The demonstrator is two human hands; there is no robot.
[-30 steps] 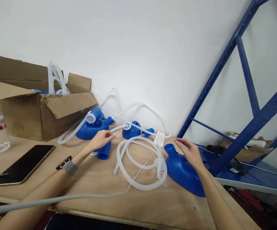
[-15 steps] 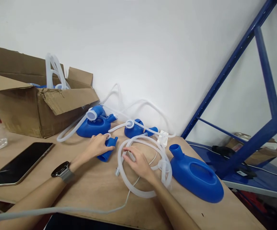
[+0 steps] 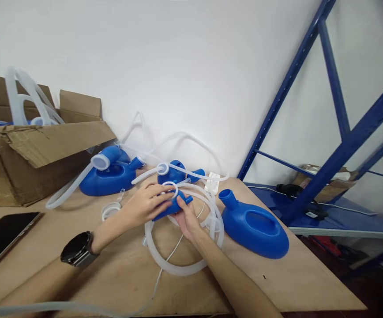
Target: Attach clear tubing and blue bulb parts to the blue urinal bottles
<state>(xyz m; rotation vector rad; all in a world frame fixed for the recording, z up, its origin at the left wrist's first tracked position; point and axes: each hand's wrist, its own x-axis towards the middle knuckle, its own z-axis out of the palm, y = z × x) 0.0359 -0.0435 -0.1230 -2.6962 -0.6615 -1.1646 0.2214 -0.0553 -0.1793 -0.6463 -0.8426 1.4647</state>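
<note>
Both of my hands meet over the coiled hose, around a small blue plastic spout piece [image 3: 162, 213]. My right hand [image 3: 189, 221] grips it from the right, thumb on top near its narrow end. My left hand [image 3: 145, 204] comes from the left, fingers closed at a white ring [image 3: 175, 187] that sits against the blue piece; its thumb is hidden. Beneath lies a translucent hose [image 3: 178, 267] in loops. To the right stands a blue urinal bottle [image 3: 256, 229] with an open neck. A white cap with a strap [image 3: 111, 209] lies beside my left wrist.
An open cardboard box [image 3: 42, 163] with hoses stands at the left. Behind my hands are another blue bottle with a hose [image 3: 107, 180] and a smaller blue bottle part [image 3: 174, 171]. A black phone [image 3: 2, 236] lies at the left; a blue metal rack [image 3: 284, 84] rises at the right.
My left hand has lifted the blue spout piece and carried it right. My right hand, open over the hose before, now grips it too. The white cap has come into sight. The view has shifted.
</note>
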